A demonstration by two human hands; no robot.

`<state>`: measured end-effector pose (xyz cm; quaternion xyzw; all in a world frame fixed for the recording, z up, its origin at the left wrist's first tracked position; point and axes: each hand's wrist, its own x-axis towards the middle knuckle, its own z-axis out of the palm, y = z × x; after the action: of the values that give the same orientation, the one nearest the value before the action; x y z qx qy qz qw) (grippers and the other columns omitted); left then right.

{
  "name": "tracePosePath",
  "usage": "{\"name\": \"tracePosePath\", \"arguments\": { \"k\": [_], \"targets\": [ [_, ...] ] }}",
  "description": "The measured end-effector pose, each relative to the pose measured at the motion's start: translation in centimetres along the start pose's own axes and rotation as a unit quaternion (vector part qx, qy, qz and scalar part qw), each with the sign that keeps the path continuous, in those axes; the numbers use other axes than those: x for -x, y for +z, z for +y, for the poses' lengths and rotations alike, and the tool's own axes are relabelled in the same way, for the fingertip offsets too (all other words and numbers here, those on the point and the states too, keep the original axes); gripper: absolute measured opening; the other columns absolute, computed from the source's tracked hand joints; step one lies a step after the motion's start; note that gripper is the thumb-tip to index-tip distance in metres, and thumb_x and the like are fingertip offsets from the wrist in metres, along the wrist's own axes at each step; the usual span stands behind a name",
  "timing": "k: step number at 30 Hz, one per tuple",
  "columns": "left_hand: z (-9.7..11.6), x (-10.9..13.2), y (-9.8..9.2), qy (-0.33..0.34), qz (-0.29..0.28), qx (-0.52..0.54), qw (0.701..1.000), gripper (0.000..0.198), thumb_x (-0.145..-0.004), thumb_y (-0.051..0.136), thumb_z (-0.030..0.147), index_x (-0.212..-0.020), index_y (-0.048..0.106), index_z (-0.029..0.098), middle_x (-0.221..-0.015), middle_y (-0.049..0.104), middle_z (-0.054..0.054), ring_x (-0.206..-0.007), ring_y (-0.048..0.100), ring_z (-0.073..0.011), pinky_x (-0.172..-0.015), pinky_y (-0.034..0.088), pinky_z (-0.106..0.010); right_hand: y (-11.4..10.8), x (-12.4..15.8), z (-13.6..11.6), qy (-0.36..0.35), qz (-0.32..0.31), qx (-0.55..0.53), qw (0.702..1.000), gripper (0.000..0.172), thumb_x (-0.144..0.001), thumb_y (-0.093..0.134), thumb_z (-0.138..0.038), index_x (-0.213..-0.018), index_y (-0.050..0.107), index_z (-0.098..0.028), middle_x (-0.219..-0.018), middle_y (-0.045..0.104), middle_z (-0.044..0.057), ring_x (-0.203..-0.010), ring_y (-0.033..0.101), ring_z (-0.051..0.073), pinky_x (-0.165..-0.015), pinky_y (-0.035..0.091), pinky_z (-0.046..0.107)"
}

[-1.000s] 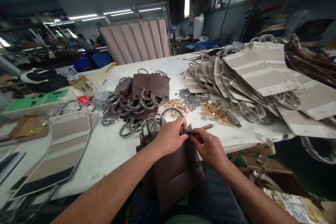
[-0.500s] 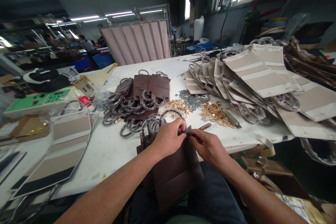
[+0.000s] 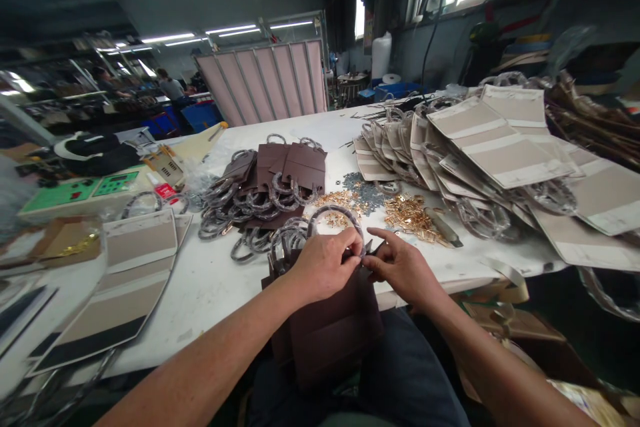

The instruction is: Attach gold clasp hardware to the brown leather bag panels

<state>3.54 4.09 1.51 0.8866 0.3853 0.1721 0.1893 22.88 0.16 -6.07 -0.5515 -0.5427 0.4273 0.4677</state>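
The brown panel is over the lap, by the counter. The left hand has a tight grip on its top near the handle; the right hand, forefinger raised, shows no clear hold. Seemingly edge fingerwork; next likely calls for steady pinching.
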Motion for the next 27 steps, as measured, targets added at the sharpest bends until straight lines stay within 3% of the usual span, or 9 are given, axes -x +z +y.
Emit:
{"name": "tracePosePath", "arguments": {
  "k": [4,6,9,11,14,16,19,23,27],
  "targets": [
    [0.1,-0.4,-1.3,0.027,-0.039,-0.027,0.999,0.007,-0.088,0.061,0.022,-0.093,0.059,0.026,-0.078,0.066,0.004,-0.07,0.062,-0.0163,-0.066,0.041,-0.029,-1.2,-0.5,-0.7,0.044,-0.105,-0.022,0.993,0.046,-0.077,0.079,-0.055,-0.105,0.071,-0.02,-0.053,0.059,-0.007,-0.047,0.064,0.016,-0.046,0.048,0.024],
    [-0.2,-0.1,-2.1,0.036,-0.042,-0.048,0.997,0.014,-0.09,0.062,0.025,-0.104,0.059,0.026,-0.087,0.07,0.002,-0.078,0.066,-0.0192,-0.073,0.047,-0.031,-1.5,-0.8,-0.6,0.041,-0.107,0.008,0.993,0.044,-0.079,0.078,-0.056,-0.102,0.073,-0.019,-0.051,0.06,-0.006,-0.048,0.064,0.016,-0.045,0.044,0.022],
    [-1.1,2.3,-2.5,0.043,0.052,-0.063,0.996,0.035,-0.087,0.073,0.038,-0.116,0.057,0.026,-0.118,0.071,-0.006,-0.111,0.066,-0.0276,-0.098,0.05,-0.041,-1.7,-1.2,-0.1,0.045,-0.075,0.019,0.996,0.043,-0.079,0.078,-0.056,-0.1,0.074,-0.019,-0.056,0.062,-0.004,-0.052,0.066,0.017,-0.049,0.048,0.023],
    [-2.1,5.2,-1.7,0.018,0.181,-0.043,0.982,0.056,-0.08,0.081,0.044,-0.125,0.053,0.028,-0.139,0.061,-0.011,-0.131,0.057,-0.032,-0.112,0.045,-0.048,-1.5,-1.2,0.3,0.048,-0.064,0.006,0.997,0.042,-0.079,0.078,-0.056,-0.098,0.074,-0.018,-0.058,0.062,-0.004,-0.053,0.066,0.016,-0.052,0.051,0.025],
    [-3.6,9.7,1.2,-0.113,0.336,0.067,0.933,0.09,-0.073,0.088,0.041,-0.146,0.037,0.028,-0.156,0.045,-0.013,-0.139,0.05,-0.0326,-0.113,0.047,-0.05,-0.9,-1.0,0.1,0.032,-0.078,-0.009,0.996,0.043,-0.078,0.08,-0.055,-0.099,0.075,-0.018,-0.057,0.06,-0.005,-0.055,0.065,0.016,-0.054,0.052,0.025],
    [-4.4,11.7,3.2,-0.194,0.325,0.181,0.908,0.093,-0.077,0.083,0.036,-0.152,0.029,0.028,-0.155,0.048,-0.013,-0.133,0.057,-0.0295,-0.109,0.052,-0.046,0.1,-0.9,-0.5,0.021,-0.096,-0.018,0.995,0.043,-0.077,0.082,-0.054,-0.1,0.075,-0.018,-0.057,0.058,-0.005,-0.056,0.064,0.015,-0.054,0.051,0.025],
    [-5.2,12.7,4.7,-0.242,0.278,0.273,0.888,0.073,-0.086,0.072,0.032,-0.149,0.035,0.027,-0.137,0.064,-0.01,-0.122,0.066,-0.0253,-0.106,0.054,-0.043,2.0,-1.2,-1.3,-0.002,-0.117,-0.029,0.993,0.049,-0.077,0.082,-0.053,-0.11,0.074,-0.019,-0.058,0.06,-0.006,-0.058,0.066,0.016,-0.059,0.054,0.027],
    [-6.9,12.6,4.3,-0.278,0.391,0.097,0.872,0.069,-0.089,0.069,0.034,-0.15,0.038,0.025,-0.135,0.06,-0.012,-0.117,0.065,-0.0283,-0.099,0.057,-0.047,2.9,-3.2,0.2,-0.031,-0.025,0.01,0.999,0.06,-0.085,0.07,-0.06,-0.127,0.066,-0.016,-0.068,0.069,-0.001,-0.062,0.071,0.02,-0.064,0.057,0.031],
    [-7.8,13.6,4.5,-0.188,0.434,-0.103,0.875,0.053,-0.092,0.067,0.024,-0.142,0.047,0.024,-0.136,0.054,-0.015,-0.126,0.056,-0.0317,-0.106,0.05,-0.052,1.7,-6.3,3.7,-0.029,0.101,0.154,0.983,0.047,-0.091,0.057,-0.055,-0.111,0.072,-0.016,-0.084,0.075,0.006,-0.071,0.073,0.022,-0.067,0.054,0.032]
  ]
}}
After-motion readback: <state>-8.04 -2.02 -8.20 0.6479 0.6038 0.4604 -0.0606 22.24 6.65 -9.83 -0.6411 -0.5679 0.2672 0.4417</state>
